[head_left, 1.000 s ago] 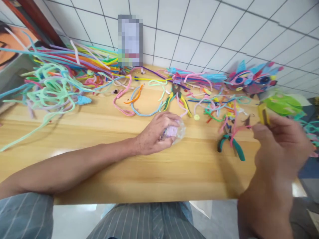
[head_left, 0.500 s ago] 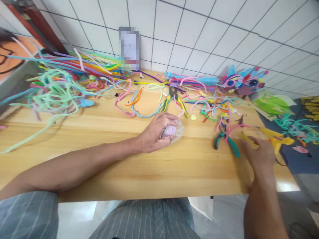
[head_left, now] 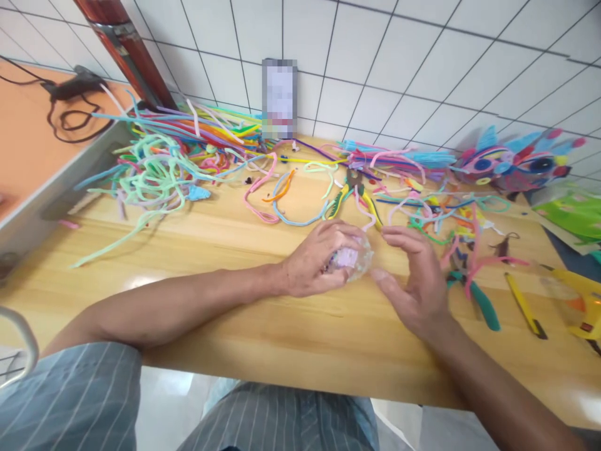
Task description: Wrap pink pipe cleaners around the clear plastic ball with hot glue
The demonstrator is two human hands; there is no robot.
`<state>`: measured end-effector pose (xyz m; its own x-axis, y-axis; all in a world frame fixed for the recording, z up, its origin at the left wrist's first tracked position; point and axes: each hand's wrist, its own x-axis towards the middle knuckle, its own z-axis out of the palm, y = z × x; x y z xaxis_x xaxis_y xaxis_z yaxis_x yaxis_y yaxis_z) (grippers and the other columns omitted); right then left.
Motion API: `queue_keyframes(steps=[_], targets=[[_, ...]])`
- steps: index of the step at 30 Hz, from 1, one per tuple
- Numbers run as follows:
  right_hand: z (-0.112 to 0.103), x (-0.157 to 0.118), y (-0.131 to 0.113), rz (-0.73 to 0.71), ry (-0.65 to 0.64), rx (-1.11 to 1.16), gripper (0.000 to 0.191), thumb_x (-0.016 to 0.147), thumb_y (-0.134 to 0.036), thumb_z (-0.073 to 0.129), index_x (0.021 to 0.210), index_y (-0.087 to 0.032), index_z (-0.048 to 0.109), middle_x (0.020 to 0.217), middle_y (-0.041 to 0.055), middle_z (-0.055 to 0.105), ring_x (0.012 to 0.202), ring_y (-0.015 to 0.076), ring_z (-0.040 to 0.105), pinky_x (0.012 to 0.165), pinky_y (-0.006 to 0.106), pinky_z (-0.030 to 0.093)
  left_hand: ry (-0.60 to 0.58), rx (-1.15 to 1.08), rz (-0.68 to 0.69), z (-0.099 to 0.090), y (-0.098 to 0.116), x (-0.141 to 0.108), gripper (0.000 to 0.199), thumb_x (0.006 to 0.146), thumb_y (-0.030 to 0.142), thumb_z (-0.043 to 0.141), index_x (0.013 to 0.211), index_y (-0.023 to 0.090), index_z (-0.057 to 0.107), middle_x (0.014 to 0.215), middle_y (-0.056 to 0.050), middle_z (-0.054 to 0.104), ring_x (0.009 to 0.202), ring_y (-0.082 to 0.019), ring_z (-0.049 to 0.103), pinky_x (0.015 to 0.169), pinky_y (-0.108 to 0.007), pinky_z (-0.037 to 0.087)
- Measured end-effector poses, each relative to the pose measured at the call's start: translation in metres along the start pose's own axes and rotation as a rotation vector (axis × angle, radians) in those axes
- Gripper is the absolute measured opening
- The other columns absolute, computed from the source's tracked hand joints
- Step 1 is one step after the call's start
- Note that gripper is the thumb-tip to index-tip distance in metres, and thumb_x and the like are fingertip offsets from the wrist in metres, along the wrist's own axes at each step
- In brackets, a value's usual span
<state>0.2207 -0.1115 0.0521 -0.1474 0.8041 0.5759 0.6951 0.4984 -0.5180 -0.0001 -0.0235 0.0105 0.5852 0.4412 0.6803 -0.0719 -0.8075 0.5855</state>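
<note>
Clear plastic bag [head_left: 365, 259], lilac contents [head_left: 346, 257], clamped in left fingers [head_left: 346, 233]; right fingers [head_left: 404, 239] apart.

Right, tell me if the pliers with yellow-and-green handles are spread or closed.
Spread: the pliers lie with their two handles splayed apart in a V.

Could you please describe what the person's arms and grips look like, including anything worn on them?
The left arm emerges from a short grey-blue sleeve with thin pale stripes. The left grip and right grip are ungloved, with no watch or bracelet visible. The right arm shows a bare forearm; its sleeve can't be made out.
</note>
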Motion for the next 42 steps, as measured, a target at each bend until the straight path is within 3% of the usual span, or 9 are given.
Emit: queue_keyframes(steps=[5,10,14,20,25,33,38,42], targets=[[0.024,-0.015,0.014,0.076,0.089,0.206,0.044,0.094,-0.025,0.069,0.136,-0.029,0.058,0.141,0.0146,0.064,0.139,0.034,0.061,0.117,0.065,0.051,0.025,0.0,0.035,-0.001,0.001,0.001,0.042,0.091,0.025,0.067,0.131,0.026,0.056,0.137,-0.013,0.072,0.134,-0.029,0.067,0.116,-0.056,0.051],[0.029,-0.027,0.019,0.08,0.072,0.171,0.056,0.09,-0.028,0.074,0.142,-0.03,0.056,0.146,0.0154,0.061,0.141,0.0371,0.059,0.116,0.069,0.05,0.0,0.006,0.018,0.0,0.001,0.0,0.043,0.092,0.027,0.066,0.133,0.028,0.054,0.139,-0.013,0.071,0.135,-0.029,0.066,0.118,-0.057,0.049],[0.025,-0.025,0.017,-0.056,0.09,0.006,0.063,0.083,-0.03,0.082,0.142,-0.032,0.059,0.144,0.0139,0.063,0.133,0.0383,0.064,0.109,0.065,0.056,0.011,0.002,0.027,0.001,0.001,0.0,0.044,0.091,0.027,0.067,0.133,0.028,0.052,0.135,-0.012,0.072,0.133,-0.028,0.068,0.12,-0.057,0.049],[0.017,-0.022,0.012,-0.255,0.033,-0.21,0.041,0.086,-0.026,0.082,0.124,-0.03,0.068,0.139,0.0114,0.064,0.129,0.0349,0.067,0.101,0.057,0.062,0.019,-0.01,0.02,-0.001,0.001,0.003,0.043,0.091,0.024,0.069,0.131,0.026,0.052,0.136,-0.014,0.071,0.134,-0.027,0.067,0.118,-0.055,0.051],[0.015,-0.022,0.012,-0.352,0.004,-0.268,0.037,0.087,-0.022,0.084,0.12,-0.027,0.069,0.133,0.0121,0.063,0.126,0.0323,0.069,0.096,0.052,0.066,0.004,-0.006,0.012,-0.002,0.001,0.004,0.042,0.093,0.026,0.069,0.131,0.028,0.05,0.137,-0.013,0.071,0.133,-0.028,0.068,0.117,-0.056,0.052],[0.01,-0.024,0.009,-0.353,-0.047,-0.299,0.033,0.087,-0.02,0.082,0.116,-0.032,0.073,0.123,0.0077,0.069,0.118,0.0295,0.072,0.095,0.051,0.064,0.004,-0.004,0.016,-0.003,0.001,0.005,0.041,0.093,0.025,0.068,0.131,0.026,0.052,0.136,-0.014,0.071,0.133,-0.028,0.068,0.118,-0.054,0.052],[0.012,-0.023,0.008,-0.203,0.029,-0.226,0.04,0.087,-0.029,0.084,0.125,-0.029,0.068,0.117,0.0084,0.073,0.106,0.028,0.075,0.088,0.047,0.065,0.006,0.0,0.031,-0.003,0.0,0.005,0.043,0.092,0.026,0.068,0.131,0.026,0.052,0.135,-0.014,0.072,0.132,-0.028,0.069,0.117,-0.055,0.051],[0.015,-0.021,0.009,-0.144,0.067,-0.189,0.05,0.087,-0.033,0.085,0.132,-0.027,0.065,0.122,0.0112,0.073,0.11,0.0301,0.074,0.09,0.049,0.065,0.019,0.006,0.044,-0.001,-0.001,0.004,0.042,0.09,0.025,0.069,0.129,0.022,0.054,0.134,-0.016,0.072,0.131,-0.028,0.069,0.118,-0.053,0.051]])
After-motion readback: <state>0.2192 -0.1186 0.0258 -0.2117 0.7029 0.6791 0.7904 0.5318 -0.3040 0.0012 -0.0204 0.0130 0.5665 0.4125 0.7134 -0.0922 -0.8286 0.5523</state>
